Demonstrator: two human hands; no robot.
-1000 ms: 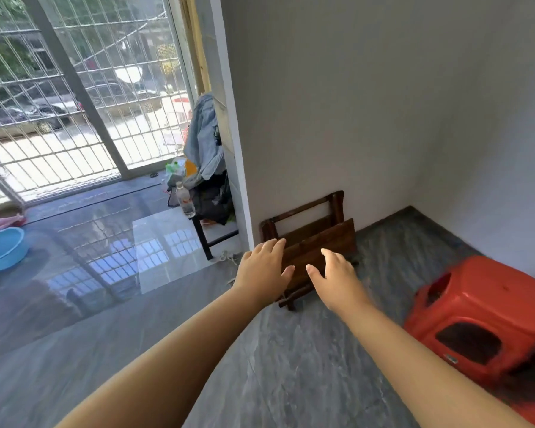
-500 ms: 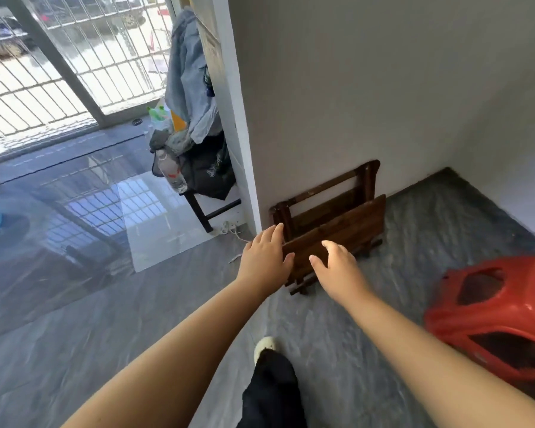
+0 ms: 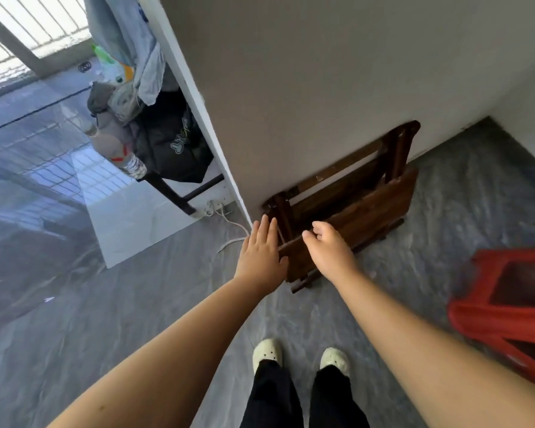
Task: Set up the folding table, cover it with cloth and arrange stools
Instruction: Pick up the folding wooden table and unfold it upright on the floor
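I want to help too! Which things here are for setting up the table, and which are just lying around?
For the job:
folded wooden table leaning on the wall
red stool
left hand and right hand, open, reaching for it

Just lying around:
black bag
plastic bottle
hanging clothes
white cable

Open grey floor (image 3: 142,304) before folded table (image 3: 352,208); blocked behind by wall (image 3: 322,88), crowded rightward by red stool (image 3: 513,301).
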